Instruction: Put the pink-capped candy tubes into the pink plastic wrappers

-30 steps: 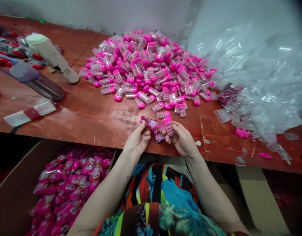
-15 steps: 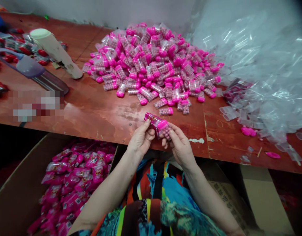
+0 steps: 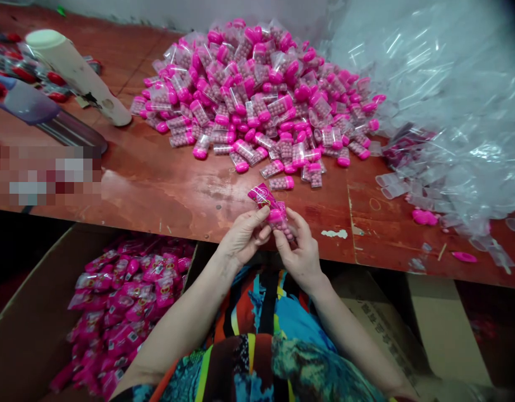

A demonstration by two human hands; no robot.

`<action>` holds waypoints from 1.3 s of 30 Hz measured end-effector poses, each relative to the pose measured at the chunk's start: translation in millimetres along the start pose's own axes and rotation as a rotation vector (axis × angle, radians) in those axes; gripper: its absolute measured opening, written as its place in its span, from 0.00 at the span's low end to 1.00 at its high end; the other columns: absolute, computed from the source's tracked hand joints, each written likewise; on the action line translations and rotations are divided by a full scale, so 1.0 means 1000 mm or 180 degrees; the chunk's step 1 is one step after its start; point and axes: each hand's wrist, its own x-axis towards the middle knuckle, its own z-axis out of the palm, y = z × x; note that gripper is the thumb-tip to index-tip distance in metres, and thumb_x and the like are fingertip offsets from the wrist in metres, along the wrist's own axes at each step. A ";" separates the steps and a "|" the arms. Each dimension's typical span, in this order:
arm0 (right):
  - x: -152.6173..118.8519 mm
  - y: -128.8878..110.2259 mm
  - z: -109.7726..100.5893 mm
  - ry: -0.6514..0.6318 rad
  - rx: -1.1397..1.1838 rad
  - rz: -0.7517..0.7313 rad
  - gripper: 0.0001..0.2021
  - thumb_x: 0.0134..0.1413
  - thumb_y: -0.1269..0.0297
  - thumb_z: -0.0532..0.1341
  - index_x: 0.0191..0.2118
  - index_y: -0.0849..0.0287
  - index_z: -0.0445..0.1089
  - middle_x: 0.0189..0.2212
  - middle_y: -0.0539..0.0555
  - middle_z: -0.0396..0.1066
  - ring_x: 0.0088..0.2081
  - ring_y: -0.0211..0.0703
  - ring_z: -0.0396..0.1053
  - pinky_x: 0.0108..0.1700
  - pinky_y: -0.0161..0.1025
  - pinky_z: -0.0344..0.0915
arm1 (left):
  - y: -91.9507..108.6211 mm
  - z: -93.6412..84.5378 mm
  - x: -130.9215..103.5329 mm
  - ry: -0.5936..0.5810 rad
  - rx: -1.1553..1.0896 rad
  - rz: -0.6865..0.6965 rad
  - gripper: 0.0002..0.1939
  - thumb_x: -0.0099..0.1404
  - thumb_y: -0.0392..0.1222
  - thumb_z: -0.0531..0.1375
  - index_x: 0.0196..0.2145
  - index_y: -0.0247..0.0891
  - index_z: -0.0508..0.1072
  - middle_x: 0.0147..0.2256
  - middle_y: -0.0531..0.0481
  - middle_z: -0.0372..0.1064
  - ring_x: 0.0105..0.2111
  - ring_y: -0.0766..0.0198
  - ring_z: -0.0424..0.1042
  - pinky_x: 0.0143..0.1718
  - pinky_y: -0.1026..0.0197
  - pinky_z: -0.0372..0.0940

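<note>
Over the table's front edge, my left hand point(image 3: 247, 234) pinches a pink printed wrapper point(image 3: 261, 195) between thumb and fingers. My right hand point(image 3: 298, 245) grips a small clear bottle point(image 3: 280, 222) of pink balls with a pink cap, its thumb and fingers around the lower end. The wrapper lies against the capped end of the bottle; how far it covers the bottle is hard to tell. Behind both hands rises a large pile of similar pink-capped bottles point(image 3: 249, 95) on the reddish table point(image 3: 190, 190).
A cardboard box point(image 3: 35, 279) with pink wrapped packets point(image 3: 132, 301) stands below the table at left. A white cylinder point(image 3: 79, 75) and a purple-topped bottle point(image 3: 43, 114) lie back left. Clear plastic bags point(image 3: 450, 111) and a pink cap point(image 3: 465, 257) are at right.
The wrapper has shifted over the bottle's cap and bunched there. My left hand has moved slightly right, and my right fingers have changed their hold. The view has shifted slightly.
</note>
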 end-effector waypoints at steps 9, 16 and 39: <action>0.009 -0.009 0.003 -0.0228 0.1431 0.1118 0.20 0.63 0.51 0.67 0.57 0.48 0.71 0.29 0.47 0.73 0.23 0.38 0.66 0.23 0.37 0.67 | 0.001 -0.003 -0.001 0.0088 0.0360 -0.0107 0.22 0.69 0.57 0.64 0.27 0.35 0.77 0.16 0.49 0.65 0.15 0.69 0.59 0.18 0.65 0.51; 0.019 -0.006 0.001 -0.0465 0.2140 0.1629 0.21 0.62 0.47 0.66 0.56 0.51 0.70 0.28 0.48 0.77 0.21 0.37 0.68 0.20 0.33 0.63 | 0.005 -0.006 -0.001 0.0641 0.0596 0.0201 0.16 0.67 0.45 0.67 0.24 0.35 0.73 0.17 0.51 0.66 0.15 0.72 0.58 0.18 0.68 0.48; -0.002 0.005 -0.001 0.0301 -0.0004 0.0181 0.21 0.61 0.57 0.70 0.58 0.46 0.71 0.52 0.57 0.74 0.50 0.57 0.73 0.58 0.61 0.71 | -0.017 0.005 0.004 0.0676 0.0006 -0.0053 0.18 0.69 0.47 0.67 0.26 0.34 0.74 0.16 0.51 0.65 0.15 0.72 0.60 0.17 0.70 0.52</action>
